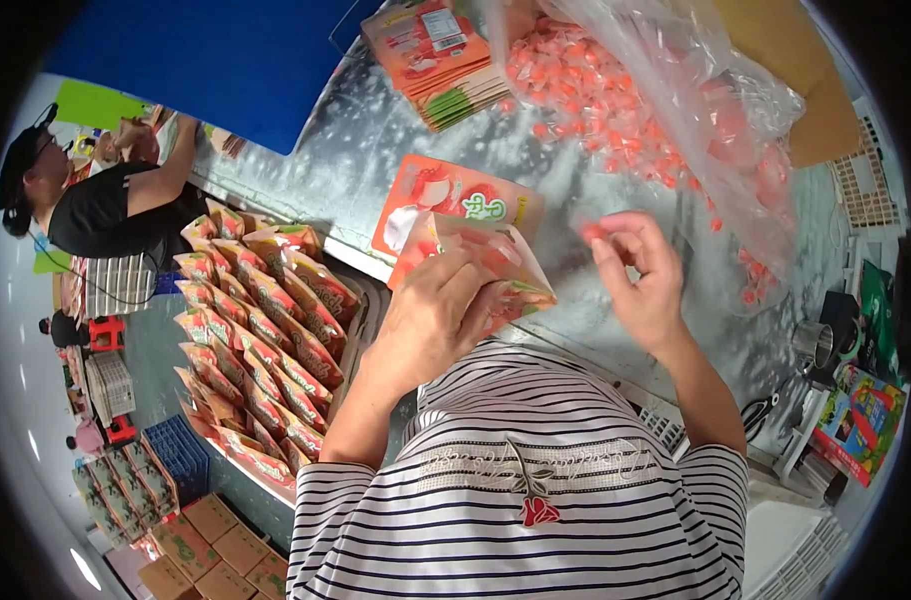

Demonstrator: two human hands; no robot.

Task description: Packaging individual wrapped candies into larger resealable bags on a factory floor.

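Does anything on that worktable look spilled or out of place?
Slightly: a few small red wrapped pieces lie strayed from the main heap, which spreads loosely beside clear plastic. No damage stands out.

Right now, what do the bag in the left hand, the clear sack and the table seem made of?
Bag: perhaps coated paper or plastic film, softly shiny, with stiff straight edges.
Clear sack: thin plastic, shiny and wrinkled, transparent.
Table: perhaps metal or laminate; grey, mottled, glossy.

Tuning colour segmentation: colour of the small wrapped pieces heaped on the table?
The wrapped pieces are orange-red, best seen in the head view.
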